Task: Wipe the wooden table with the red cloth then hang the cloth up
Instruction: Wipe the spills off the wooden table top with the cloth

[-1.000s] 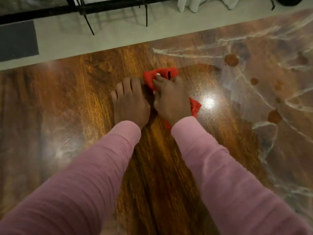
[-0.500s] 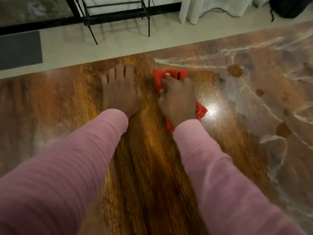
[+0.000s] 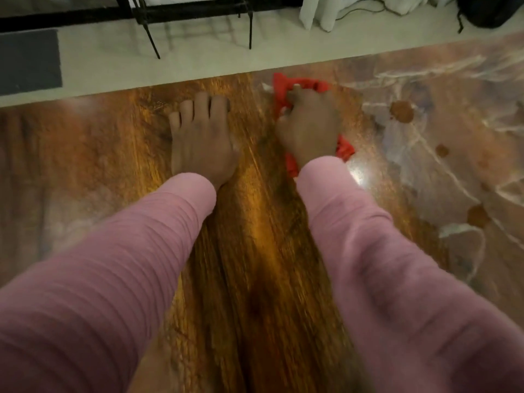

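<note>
- The right hand (image 3: 309, 129) is clutching the red cloth (image 3: 344, 150), with its fingers curling over the bunched fabric and pressing it down on the wooden table (image 3: 255, 251).
- The red cloth is sitting under that hand, near the table's far edge. Red folds are poking out beyond the fingertips and behind the heel of the hand, next to the pink right sleeve (image 3: 368, 251).
- The left hand (image 3: 202, 143) is lying flat on the wood just to the left of the grip. Its fingers are straight and close together, holding nothing and staying apart from the cloth.
- To the right of the grip, pale streaks (image 3: 425, 143) are running across the glossy surface, with a few round brown spots (image 3: 401, 111) among them. A bright glare (image 3: 357, 177) is shining just behind the cloth.
- Beyond the grip, past the table's edge, a light floor (image 3: 198, 63) is showing.
- Thin black metal legs (image 3: 151, 41) are standing on that floor, and a dark mat (image 3: 28, 62) is lying far to the left.
- White fabric (image 3: 314, 12) is hanging down ahead, and a black bag (image 3: 487, 9) is sitting off to the far right.
</note>
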The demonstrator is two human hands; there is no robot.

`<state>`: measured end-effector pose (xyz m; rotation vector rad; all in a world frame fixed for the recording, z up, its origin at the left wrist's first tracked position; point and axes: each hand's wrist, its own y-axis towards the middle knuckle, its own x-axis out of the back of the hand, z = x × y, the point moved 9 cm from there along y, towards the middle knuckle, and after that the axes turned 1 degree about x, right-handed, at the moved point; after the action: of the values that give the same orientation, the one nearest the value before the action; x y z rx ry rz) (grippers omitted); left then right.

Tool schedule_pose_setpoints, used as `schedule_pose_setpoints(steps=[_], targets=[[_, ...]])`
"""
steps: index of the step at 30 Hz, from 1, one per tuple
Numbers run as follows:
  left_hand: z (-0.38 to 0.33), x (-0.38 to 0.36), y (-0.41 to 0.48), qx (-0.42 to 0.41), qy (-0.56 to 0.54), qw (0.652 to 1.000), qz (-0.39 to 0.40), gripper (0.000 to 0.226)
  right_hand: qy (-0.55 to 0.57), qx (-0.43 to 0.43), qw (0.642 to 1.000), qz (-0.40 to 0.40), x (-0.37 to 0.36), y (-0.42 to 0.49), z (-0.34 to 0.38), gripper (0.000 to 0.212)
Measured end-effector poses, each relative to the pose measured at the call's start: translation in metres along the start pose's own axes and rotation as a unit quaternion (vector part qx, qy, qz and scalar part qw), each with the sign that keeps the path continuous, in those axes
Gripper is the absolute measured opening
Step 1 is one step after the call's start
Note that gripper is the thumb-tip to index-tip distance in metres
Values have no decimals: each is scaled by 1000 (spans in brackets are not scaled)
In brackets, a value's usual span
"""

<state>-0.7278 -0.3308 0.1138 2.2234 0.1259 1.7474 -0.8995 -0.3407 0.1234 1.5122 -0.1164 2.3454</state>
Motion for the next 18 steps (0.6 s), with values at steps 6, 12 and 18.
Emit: schedule_pose_setpoints(steps=[6, 12, 18], targets=[[9, 1, -2, 33, -9, 999, -8, 29, -17, 181, 979, 94, -25, -21, 53, 34], [6, 0, -1, 24, -24, 999, 3, 31, -4, -62, 996, 66, 14, 38, -14, 37], [6, 0, 0, 32, -19, 999, 13, 29, -5, 100, 993, 67, -39, 27, 60, 32]])
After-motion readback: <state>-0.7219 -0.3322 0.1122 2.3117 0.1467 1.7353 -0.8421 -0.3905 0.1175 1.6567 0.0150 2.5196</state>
